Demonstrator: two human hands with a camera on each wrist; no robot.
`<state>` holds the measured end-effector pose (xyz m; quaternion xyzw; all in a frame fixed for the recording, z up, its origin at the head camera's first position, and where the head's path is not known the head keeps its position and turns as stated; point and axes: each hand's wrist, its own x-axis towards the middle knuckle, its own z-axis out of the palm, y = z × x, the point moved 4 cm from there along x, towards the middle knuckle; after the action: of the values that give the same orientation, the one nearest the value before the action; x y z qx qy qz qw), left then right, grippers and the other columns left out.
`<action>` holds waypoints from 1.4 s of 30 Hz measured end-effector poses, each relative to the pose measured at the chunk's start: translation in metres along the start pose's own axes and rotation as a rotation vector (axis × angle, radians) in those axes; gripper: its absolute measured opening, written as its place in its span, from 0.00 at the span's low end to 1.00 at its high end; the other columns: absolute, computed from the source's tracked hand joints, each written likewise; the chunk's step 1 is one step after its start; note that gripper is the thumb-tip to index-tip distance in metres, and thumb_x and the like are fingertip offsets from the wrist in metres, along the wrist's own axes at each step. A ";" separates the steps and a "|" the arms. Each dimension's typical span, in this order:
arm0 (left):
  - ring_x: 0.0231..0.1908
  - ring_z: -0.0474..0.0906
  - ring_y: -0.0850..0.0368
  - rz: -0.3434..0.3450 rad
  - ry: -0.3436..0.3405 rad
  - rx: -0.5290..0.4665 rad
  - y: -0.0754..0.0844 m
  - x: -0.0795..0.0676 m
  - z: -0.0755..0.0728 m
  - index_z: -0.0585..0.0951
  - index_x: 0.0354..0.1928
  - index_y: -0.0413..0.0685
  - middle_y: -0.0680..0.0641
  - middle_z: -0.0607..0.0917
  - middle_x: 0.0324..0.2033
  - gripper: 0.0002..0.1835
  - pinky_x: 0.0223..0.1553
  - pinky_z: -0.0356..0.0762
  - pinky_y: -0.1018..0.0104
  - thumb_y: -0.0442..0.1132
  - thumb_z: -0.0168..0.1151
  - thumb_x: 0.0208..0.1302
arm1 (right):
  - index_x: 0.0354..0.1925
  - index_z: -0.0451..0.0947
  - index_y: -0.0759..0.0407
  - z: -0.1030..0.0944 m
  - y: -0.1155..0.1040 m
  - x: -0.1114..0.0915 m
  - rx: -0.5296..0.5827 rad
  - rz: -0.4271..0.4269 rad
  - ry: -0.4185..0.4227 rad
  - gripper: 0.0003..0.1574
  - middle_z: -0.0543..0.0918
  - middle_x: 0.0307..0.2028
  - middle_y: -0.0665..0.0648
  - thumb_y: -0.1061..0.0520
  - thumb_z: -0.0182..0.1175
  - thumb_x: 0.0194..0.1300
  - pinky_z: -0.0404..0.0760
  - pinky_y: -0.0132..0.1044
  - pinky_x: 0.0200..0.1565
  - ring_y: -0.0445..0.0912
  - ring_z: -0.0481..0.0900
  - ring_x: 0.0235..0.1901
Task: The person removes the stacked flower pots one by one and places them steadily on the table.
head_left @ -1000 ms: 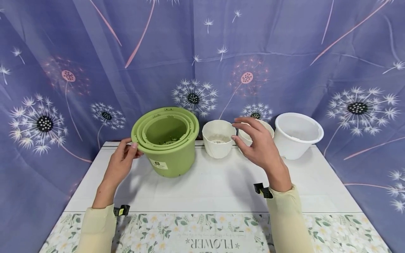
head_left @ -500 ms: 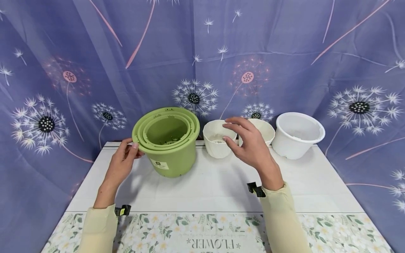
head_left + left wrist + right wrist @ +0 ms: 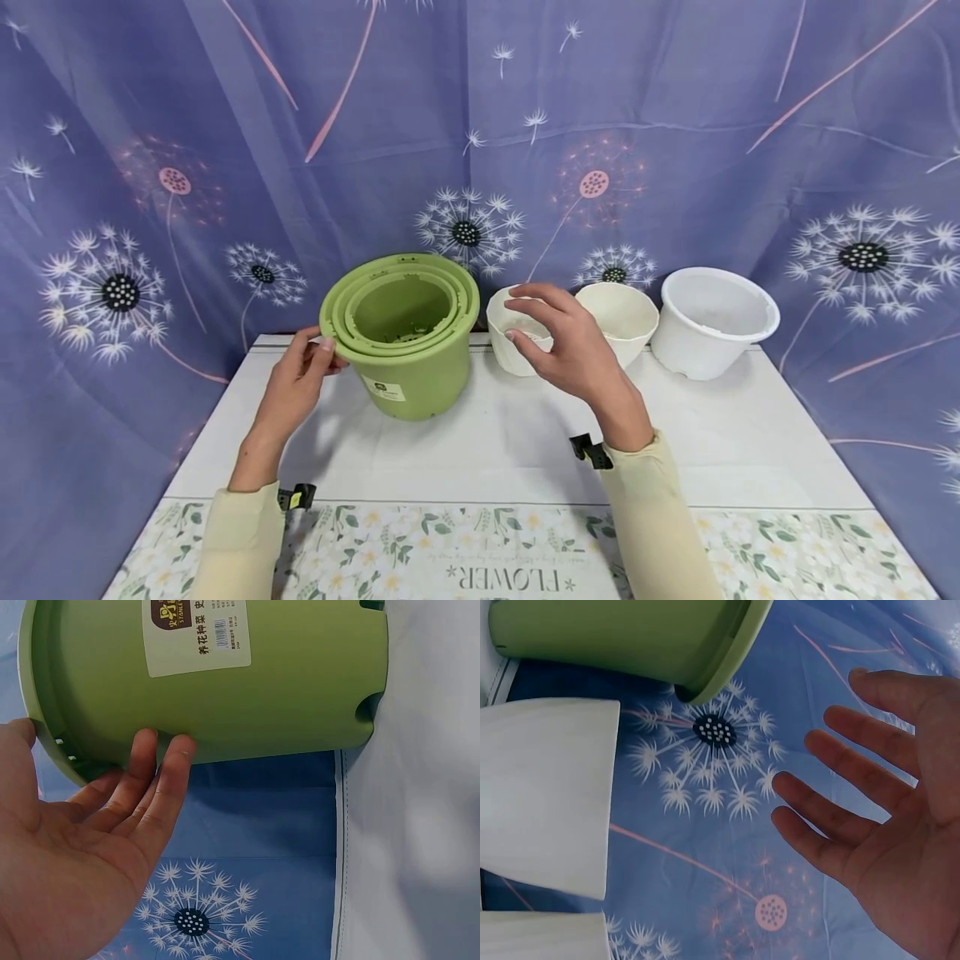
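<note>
A large green plastic flower pot (image 3: 431,387) stands on the table with smaller green pots (image 3: 360,312) nested inside. My left hand (image 3: 288,387) grips its left rim, thumb on the rim and fingers against the outside wall; the left wrist view shows those fingertips beside a paper label (image 3: 196,637). My right hand (image 3: 573,350) holds nothing, its fingers spread and gently bent. In the head view it overlaps a small white faceted pot (image 3: 501,346). The right wrist view has that hand (image 3: 900,877) apart from the white pot (image 3: 547,795) and the green rim.
Right of the hand sit a second small cream pot (image 3: 622,312) and a larger white pot (image 3: 701,354). A blue dandelion curtain (image 3: 390,150) hangs right behind the row. The white tablecloth (image 3: 480,458) has a floral front border.
My right hand has moved left, from over the second small pot to over the first, uncovering the cream pot. The left hand keeps its grip on the green pot's rim.
</note>
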<state>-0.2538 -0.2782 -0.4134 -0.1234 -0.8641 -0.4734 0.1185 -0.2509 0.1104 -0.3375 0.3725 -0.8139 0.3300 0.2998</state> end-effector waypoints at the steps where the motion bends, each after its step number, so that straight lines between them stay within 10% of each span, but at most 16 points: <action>1: 0.46 0.84 0.62 0.000 0.000 -0.001 0.000 0.000 0.000 0.68 0.76 0.45 0.38 0.86 0.46 0.26 0.53 0.85 0.68 0.51 0.44 0.88 | 0.58 0.86 0.61 0.002 -0.001 0.001 0.000 -0.004 -0.003 0.20 0.83 0.61 0.61 0.60 0.72 0.69 0.78 0.53 0.64 0.57 0.79 0.63; 42: 0.46 0.83 0.65 -0.006 -0.008 -0.016 0.000 0.000 -0.001 0.67 0.77 0.48 0.39 0.86 0.46 0.26 0.53 0.84 0.71 0.53 0.44 0.87 | 0.60 0.85 0.62 0.060 -0.018 0.019 -0.052 -0.069 -0.155 0.20 0.82 0.62 0.61 0.56 0.67 0.75 0.75 0.49 0.69 0.55 0.79 0.65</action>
<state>-0.2534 -0.2787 -0.4132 -0.1235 -0.8611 -0.4802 0.1125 -0.2613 0.0481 -0.3540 0.4167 -0.8298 0.2683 0.2566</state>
